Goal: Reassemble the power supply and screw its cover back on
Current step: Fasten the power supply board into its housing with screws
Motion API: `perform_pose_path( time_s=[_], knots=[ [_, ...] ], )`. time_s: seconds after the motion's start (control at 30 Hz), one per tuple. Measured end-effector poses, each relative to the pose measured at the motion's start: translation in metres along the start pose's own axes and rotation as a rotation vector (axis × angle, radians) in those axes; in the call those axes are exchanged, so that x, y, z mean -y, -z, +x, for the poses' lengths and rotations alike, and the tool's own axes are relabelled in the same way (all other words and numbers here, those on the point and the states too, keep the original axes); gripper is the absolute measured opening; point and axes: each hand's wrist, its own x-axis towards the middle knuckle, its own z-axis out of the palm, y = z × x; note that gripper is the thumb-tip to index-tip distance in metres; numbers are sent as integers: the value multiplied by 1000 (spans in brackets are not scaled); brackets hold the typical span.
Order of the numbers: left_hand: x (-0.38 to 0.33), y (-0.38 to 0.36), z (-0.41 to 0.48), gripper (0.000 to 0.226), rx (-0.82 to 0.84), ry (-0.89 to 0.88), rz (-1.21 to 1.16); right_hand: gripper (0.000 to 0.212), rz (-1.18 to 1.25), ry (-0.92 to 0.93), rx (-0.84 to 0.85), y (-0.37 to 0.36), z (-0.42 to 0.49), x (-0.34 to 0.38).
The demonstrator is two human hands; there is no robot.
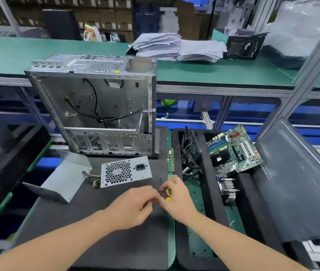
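The grey power supply lies on the black mat, its fan grille and socket facing me, coloured wires trailing from its left side. Its bent metal cover lies loose to the left, apart from it. In front of the power supply, my right hand grips a small yellow-handled screwdriver. My left hand is close beside it, its curled fingertips meeting the right hand's near the tool; what they pinch is hidden.
An open, gutted computer case stands upright behind the power supply. A memory stick lies at the mat's right edge. The foam tray on the right holds cables, a motherboard and a heatsink. Paper stacks sit on the rear bench.
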Motion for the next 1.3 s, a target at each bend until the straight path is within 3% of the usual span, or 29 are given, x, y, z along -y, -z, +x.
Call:
perform_pose_path(
  time_s=[0.13, 0.2, 0.47, 0.67, 0.8, 0.9, 0.97, 1.03, 1.1, 1.3],
  knots=[
    [11, -28, -15, 16, 48, 302, -77, 27, 77, -49, 152, -14, -16, -4],
    [14, -35, -18, 14, 58, 391, -76, 28, 169, -93, 147, -16, -20, -6],
    [11, -63, -11, 23, 37, 438, 83, 39, 471, -271, 231, -9, -20, -19],
    [20, -58, -9, 7, 82, 394, 136, 26, 143, -407, -104, 40, 6, -64],
    [32, -52, -5, 12, 85, 371, 102, 28, -215, -453, 167, 55, 42, -97],
    [41, -52, -7, 22, 123, 372, 67, 5, -478, -384, 329, 48, 61, -98],
    [47, -54, -11, 26, 120, 376, 26, 19, -589, -352, 380, 37, 71, -101],
    [52, -58, -15, 31, 107, 375, 10, 25, -639, -357, 399, 28, 76, -108],
    [55, -60, -19, 35, 84, 374, -7, 18, -683, -330, 363, 18, 76, -115],
    [57, -62, -25, 38, 43, 338, -15, 41, -770, -259, 327, 11, 77, -126]
  ],
)
